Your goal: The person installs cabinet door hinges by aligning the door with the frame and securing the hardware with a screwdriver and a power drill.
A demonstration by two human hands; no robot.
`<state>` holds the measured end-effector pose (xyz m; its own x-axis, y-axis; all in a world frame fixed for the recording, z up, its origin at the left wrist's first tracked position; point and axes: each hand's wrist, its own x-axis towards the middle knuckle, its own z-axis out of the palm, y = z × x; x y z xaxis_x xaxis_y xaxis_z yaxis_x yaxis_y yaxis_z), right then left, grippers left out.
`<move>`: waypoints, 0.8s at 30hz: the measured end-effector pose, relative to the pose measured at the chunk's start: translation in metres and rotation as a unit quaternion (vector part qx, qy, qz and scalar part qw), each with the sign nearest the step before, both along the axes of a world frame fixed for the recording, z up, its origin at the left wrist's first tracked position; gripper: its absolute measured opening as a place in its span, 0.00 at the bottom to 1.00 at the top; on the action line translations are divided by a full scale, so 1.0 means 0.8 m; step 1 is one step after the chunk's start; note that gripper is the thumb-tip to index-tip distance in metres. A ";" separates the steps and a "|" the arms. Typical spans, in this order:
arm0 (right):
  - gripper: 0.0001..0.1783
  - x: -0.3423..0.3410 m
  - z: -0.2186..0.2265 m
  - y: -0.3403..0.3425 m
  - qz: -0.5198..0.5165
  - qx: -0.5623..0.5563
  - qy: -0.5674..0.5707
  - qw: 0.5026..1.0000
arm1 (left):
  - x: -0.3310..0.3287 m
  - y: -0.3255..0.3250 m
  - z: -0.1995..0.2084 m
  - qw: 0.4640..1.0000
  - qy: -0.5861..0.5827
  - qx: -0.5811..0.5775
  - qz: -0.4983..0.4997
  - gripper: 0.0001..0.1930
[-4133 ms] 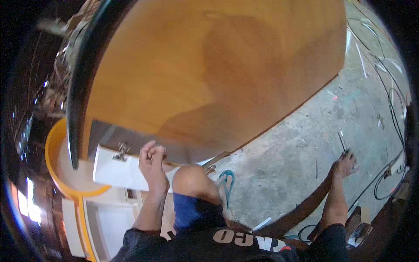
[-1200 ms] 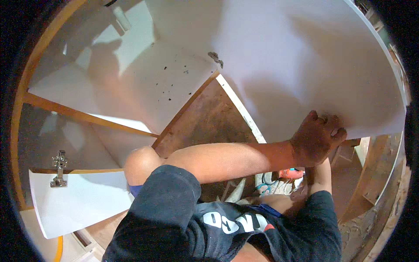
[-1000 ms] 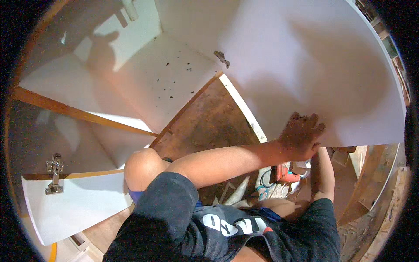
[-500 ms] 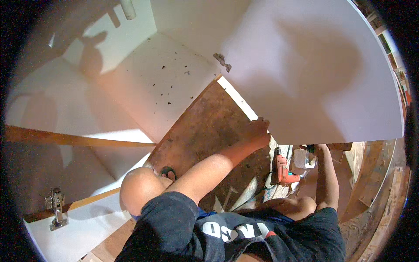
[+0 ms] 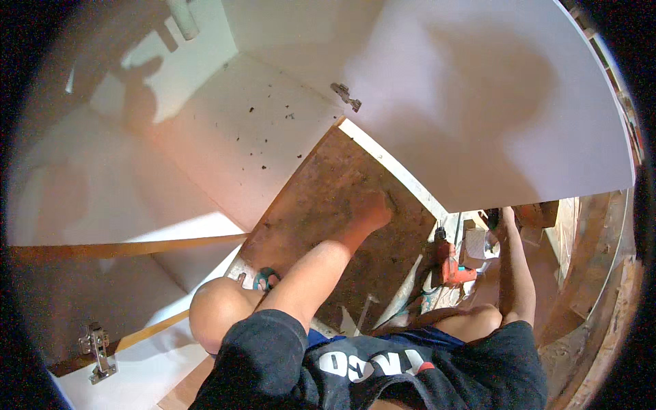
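My left hand point(image 5: 374, 209) hangs over the brown floor, apart from the white edge strip point(image 5: 389, 160) of the cabinet. It is blurred and its fingers do not show clearly. My right hand point(image 5: 504, 220) is by the lower edge of the big white door panel point(image 5: 547, 157). Its fingers close around something small, dark and greenish point(image 5: 493, 217), too hidden to name. A metal hinge point(image 5: 346, 97) sits on the panel near the cabinet corner. Between my hands an orange-red corded drill point(image 5: 452, 265) lies on its side, next to a whitish block point(image 5: 476, 244).
Dark debris point(image 5: 264, 141) dots the white cabinet base point(image 5: 225, 147). At lower left, a board point(image 5: 154, 352) carries another metal hinge point(image 5: 99, 355). My sandalled foot point(image 5: 266, 279) stands by the cabinet's edge. Wooden boards point(image 5: 588, 273) lie at the right.
My left hand has left the white panel's edge and moved left and slightly down over the floor. The panel's lower edge sits higher in view, showing more of the strip. My right hand stays beside it.
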<state>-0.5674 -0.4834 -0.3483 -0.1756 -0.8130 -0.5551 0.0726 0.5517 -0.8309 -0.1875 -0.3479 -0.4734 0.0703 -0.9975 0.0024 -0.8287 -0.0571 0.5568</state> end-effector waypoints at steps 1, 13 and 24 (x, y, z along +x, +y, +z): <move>0.19 -0.004 -0.005 -0.003 -0.006 0.001 -0.003 1.000 | 0.000 0.002 0.000 1.000 0.012 0.007 0.003 0.20; 0.19 -0.012 -0.027 -0.017 -0.019 -0.041 -0.001 0.999 | 0.003 0.009 -0.011 0.989 0.064 0.133 -0.003 0.26; 0.09 -0.013 -0.205 0.117 0.178 0.211 -0.063 0.959 | 0.079 -0.107 0.038 0.901 -0.010 0.308 -0.305 0.26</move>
